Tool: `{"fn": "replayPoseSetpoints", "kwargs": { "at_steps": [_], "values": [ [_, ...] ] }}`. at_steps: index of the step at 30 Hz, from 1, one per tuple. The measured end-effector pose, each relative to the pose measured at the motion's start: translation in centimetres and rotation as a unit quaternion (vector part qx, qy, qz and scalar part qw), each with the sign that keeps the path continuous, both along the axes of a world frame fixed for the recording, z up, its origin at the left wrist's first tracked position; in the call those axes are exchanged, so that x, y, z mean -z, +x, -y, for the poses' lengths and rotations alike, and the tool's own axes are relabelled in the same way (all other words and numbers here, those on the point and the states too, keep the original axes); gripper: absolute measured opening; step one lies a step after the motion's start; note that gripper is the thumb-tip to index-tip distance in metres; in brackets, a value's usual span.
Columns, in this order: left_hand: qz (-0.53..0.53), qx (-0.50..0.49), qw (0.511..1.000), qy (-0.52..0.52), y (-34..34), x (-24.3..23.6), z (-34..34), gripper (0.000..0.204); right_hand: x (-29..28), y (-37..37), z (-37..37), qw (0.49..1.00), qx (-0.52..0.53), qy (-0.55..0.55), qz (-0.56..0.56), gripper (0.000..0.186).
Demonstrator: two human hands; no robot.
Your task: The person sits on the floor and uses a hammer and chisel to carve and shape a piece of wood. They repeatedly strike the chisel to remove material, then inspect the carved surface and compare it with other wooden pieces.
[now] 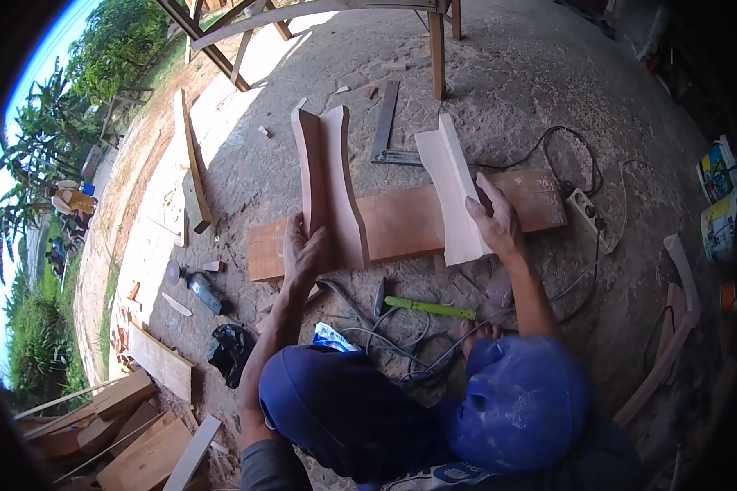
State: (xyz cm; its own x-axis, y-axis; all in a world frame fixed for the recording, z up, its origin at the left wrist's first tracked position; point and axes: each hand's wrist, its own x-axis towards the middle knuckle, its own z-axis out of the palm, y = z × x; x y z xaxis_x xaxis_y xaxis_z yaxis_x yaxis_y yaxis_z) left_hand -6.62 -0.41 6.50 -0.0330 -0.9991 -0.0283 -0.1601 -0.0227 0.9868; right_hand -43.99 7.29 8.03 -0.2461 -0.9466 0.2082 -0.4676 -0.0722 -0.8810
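In my left hand (305, 250) I grip the lower end of a curved, L-section wooden piece (332, 168), standing over a long reddish board (401, 219) on the concrete. My right hand (494, 217) is closed round a second, paler curved piece (446, 172), held a little to the right with a gap between the two. A green-handled hammer (430, 308) lies below the board among tangled cables (389, 344). My knees in blue trousers are at the bottom of the view.
An angle grinder (201, 286), a black bag (229, 352) and offcuts (139, 425) lie to the left. A metal square (389, 123) and wooden trestle (438, 57) are beyond the board. A power strip (587, 217) and bags (716, 204) sit right. People (72, 199) are in the distance outside.
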Motion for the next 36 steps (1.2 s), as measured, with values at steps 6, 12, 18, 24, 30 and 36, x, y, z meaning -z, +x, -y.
{"fn": "replayPoseSetpoints", "kwargs": {
  "at_steps": [6,12,18,24,30,36],
  "values": [
    [0.366,-0.144,0.917,0.064,4.8,3.5,0.4,0.041,3.9,-1.6,-2.3,0.996,-0.010,0.055,-0.068,0.077],
    [0.298,-0.095,0.939,0.143,6.5,2.2,0.1,0.054,3.8,0.0,-1.6,0.995,-0.036,0.070,-0.066,0.082],
    [0.283,-0.099,0.949,0.096,8.6,4.5,-0.4,0.053,6.0,-0.3,-1.1,0.994,-0.027,0.037,-0.097,0.086],
    [0.275,-0.073,0.953,0.106,10.0,4.4,-0.4,0.058,5.5,-2.7,-1.4,0.988,0.037,0.079,-0.125,0.087],
    [0.231,-0.036,0.971,0.044,13.0,6.6,0.1,0.061,6.9,-3.9,-1.1,0.993,0.079,0.052,-0.067,0.079],
    [0.305,-0.080,0.943,0.103,10.4,3.8,-1.0,0.057,4.8,-5.7,-2.6,0.908,-0.003,0.057,0.416,0.069]
  ]
}}
